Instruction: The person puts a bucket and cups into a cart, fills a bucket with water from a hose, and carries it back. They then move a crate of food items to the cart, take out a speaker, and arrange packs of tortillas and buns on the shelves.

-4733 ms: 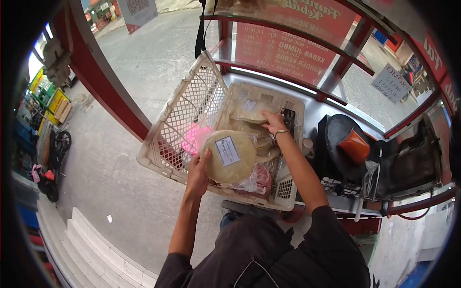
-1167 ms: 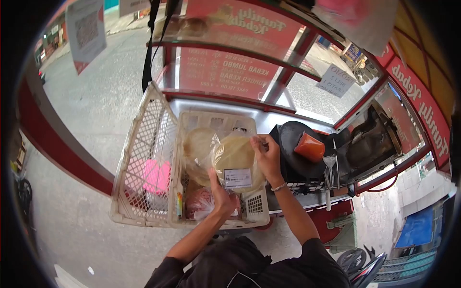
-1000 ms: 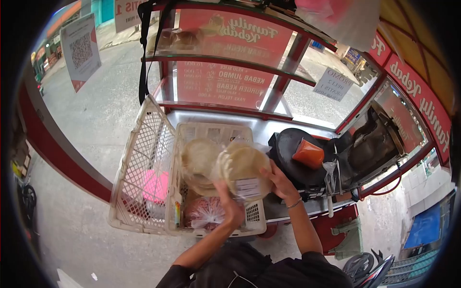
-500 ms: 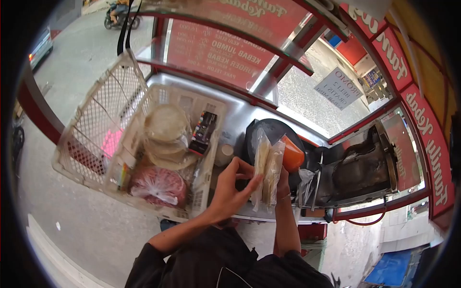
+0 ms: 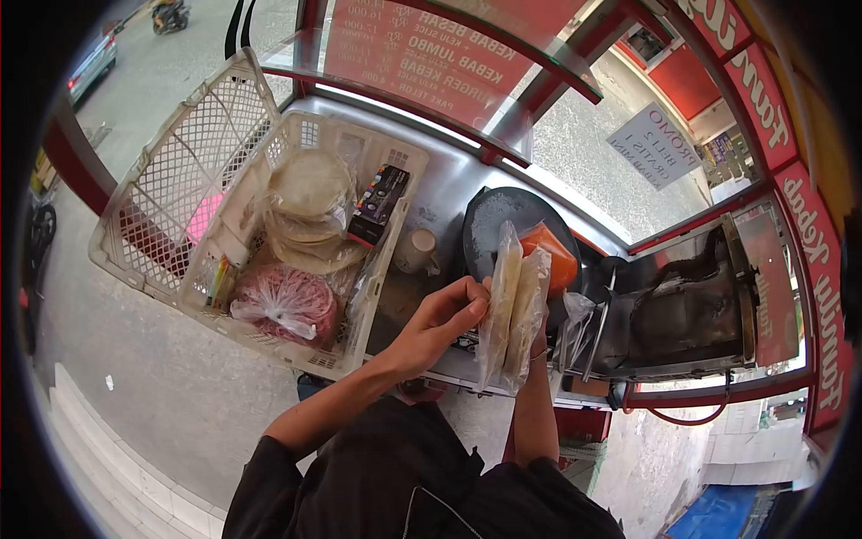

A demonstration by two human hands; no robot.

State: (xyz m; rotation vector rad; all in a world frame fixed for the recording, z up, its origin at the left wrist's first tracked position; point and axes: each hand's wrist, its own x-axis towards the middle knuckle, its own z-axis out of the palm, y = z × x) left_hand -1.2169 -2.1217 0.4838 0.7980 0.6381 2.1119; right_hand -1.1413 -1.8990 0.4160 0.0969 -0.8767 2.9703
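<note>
Two clear plastic bags of pale flatbreads (image 5: 519, 310) are held up on edge in front of me. My left hand (image 5: 442, 322) pinches at the left edge of the nearer bag, thumb and fingers pressed together. Behind the bags is my right hand (image 5: 539, 345), gripping them from the right; its fingers are mostly hidden and a thin band circles the wrist. A bag of orange sauce (image 5: 550, 258) shows just beyond the flatbreads, over a round black griddle pan (image 5: 505, 216).
On the left stands an open plastic crate (image 5: 364, 328) holding stacked flatbreads (image 5: 310, 184), a bag of reddish meat (image 5: 285, 301) and a black box (image 5: 379, 205). A cup (image 5: 417, 251) sits beside it. The dark metal grill (image 5: 673, 305) is at right, glass panels (image 5: 422, 63) ahead.
The view has tilted and shifted, so the crate and pan sit higher. My left fingers have closed in at the bag's edge; the bags stay in my right hand.
</note>
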